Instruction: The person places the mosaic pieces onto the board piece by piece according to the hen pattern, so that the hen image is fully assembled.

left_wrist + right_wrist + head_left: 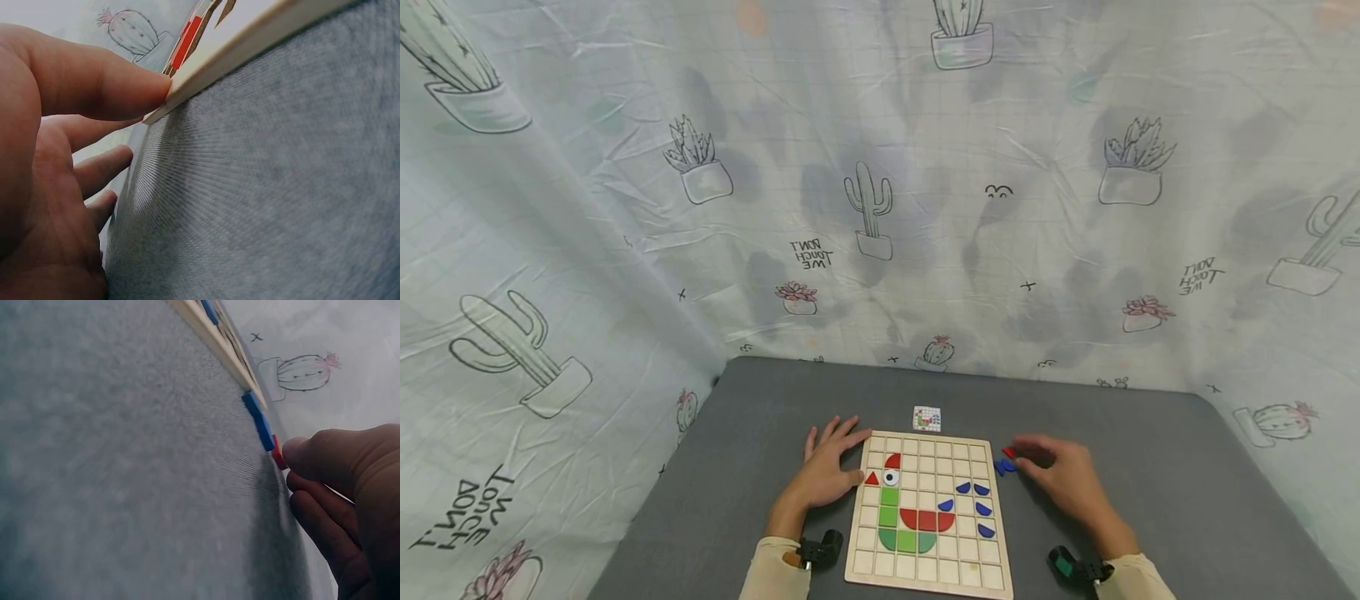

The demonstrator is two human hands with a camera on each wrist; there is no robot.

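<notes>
A wooden grid board (887,590) lies on the table, with red, green and blue flat pieces and a round eye piece (891,477) in its squares. My left hand (822,473) rests at the board's left side, its fingers spread; in the left wrist view the thumb (134,90) touches the board's edge. Right of the board, my right hand (1063,477) is over the table, fingers bent, thumb and index fingertips apart. By these fingertips lie a red piece (1008,452) and blue pieces (1008,467). The right wrist view shows the red piece (278,453) beside the thumb; whether they touch is unclear.
Behind the board's far edge lies a small printed card (927,418) with a coloured grid picture. The grey table (760,400) is enclosed by white curtains (925,250) with cactus drawings.
</notes>
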